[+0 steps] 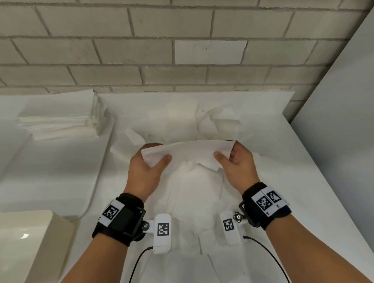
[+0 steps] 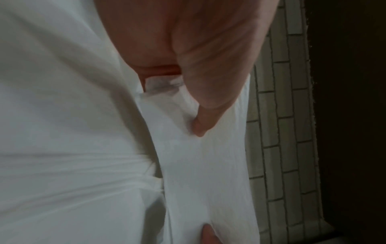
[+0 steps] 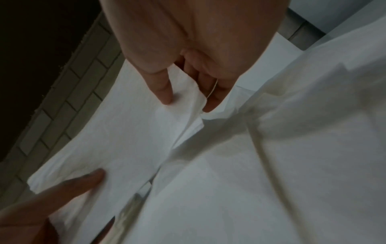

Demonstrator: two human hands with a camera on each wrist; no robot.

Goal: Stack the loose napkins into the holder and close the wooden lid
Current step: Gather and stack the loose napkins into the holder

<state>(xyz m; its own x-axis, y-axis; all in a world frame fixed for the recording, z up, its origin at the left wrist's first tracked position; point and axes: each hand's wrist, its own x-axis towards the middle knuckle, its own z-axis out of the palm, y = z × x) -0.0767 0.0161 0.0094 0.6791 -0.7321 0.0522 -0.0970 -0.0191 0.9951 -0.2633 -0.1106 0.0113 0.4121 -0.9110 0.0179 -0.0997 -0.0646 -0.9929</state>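
A white napkin point(image 1: 189, 151) is held up between both hands above a spread of loose white napkins point(image 1: 191, 198) on the white counter. My left hand point(image 1: 152, 159) pinches its left end, thumb on top; in the left wrist view the thumb presses into the napkin point(image 2: 208, 156). My right hand point(image 1: 227, 154) pinches its right end; the right wrist view shows thumb and fingers clamping the napkin point(image 3: 129, 140). A neat stack of folded napkins point(image 1: 60, 118) sits at the left by the wall. I cannot pick out the holder's walls or the wooden lid.
A grey brick wall point(image 1: 166, 41) runs along the back. A pale panel point(image 1: 346, 129) borders the counter on the right. A cream, glossy object point(image 1: 15, 244) sits at the near left corner. Cables trail from both wrist bands.
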